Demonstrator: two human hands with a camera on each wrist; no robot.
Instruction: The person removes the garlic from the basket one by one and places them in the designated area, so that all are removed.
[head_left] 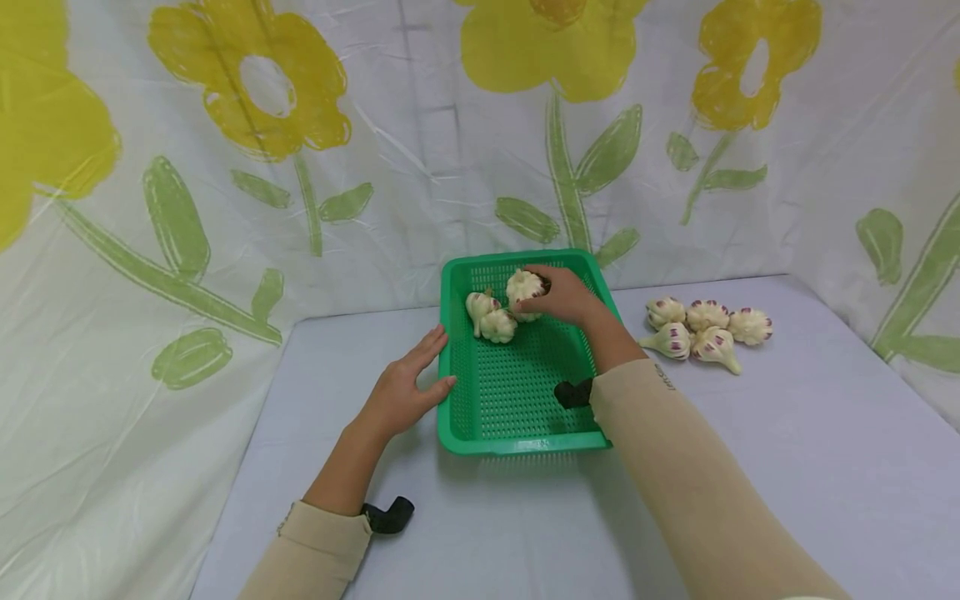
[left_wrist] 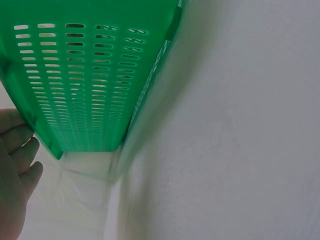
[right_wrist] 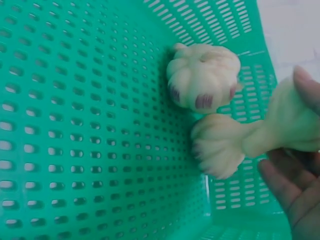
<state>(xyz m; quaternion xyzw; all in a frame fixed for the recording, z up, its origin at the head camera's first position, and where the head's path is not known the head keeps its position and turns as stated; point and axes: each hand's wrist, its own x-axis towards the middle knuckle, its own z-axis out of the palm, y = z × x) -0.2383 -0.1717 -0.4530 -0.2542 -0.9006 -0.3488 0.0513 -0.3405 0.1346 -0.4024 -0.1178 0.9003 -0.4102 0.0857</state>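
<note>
A green perforated plastic basket (head_left: 517, 446) stands on the table. Inside its far end lie two pale garlic bulbs (head_left: 497, 326) with purple marks; the right wrist view shows one bulb (right_wrist: 204, 75) beside the other bulb (right_wrist: 217, 145). My right hand (head_left: 562, 296) reaches over the basket and grips another garlic bulb (head_left: 524, 288) between thumb and fingers. In the right wrist view the stem of that held bulb (right_wrist: 292, 122) points at the bulbs below. My left hand (head_left: 401, 392) is at the basket's left side, fingers extended, fingertips and thumb touching the rim.
Several more garlic bulbs (head_left: 708, 315) lie grouped on the table to the basket's right. The white table (head_left: 337, 367) meets a hanging cloth (head_left: 390, 225) with yellow flowers behind the basket. Black wrist mounts (head_left: 392, 515) stick out at both cuffs.
</note>
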